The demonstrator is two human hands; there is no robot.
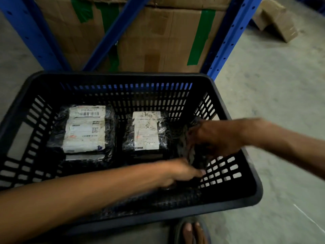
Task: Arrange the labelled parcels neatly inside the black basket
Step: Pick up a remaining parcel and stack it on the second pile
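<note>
Both hands grip a third parcel (191, 148) at the basket's (253, 194) 3 o'clock, long axis 12-to-6, right hand (216, 138) on top, left hand (179, 173) beneath; two parcels (84, 129) lie toward 9.

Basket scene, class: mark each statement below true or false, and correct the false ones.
1. Two labelled parcels lie flat in the basket. True: the left parcel and middle parcel lie label-up.
2. Both hands are outside the basket. False: the left hand and right hand reach inside it.
3. The hands are on a dark parcel at the basket's right side. True.
4. The basket is red. False: it is black.
5. Cardboard boxes stand behind the basket. True.
</note>
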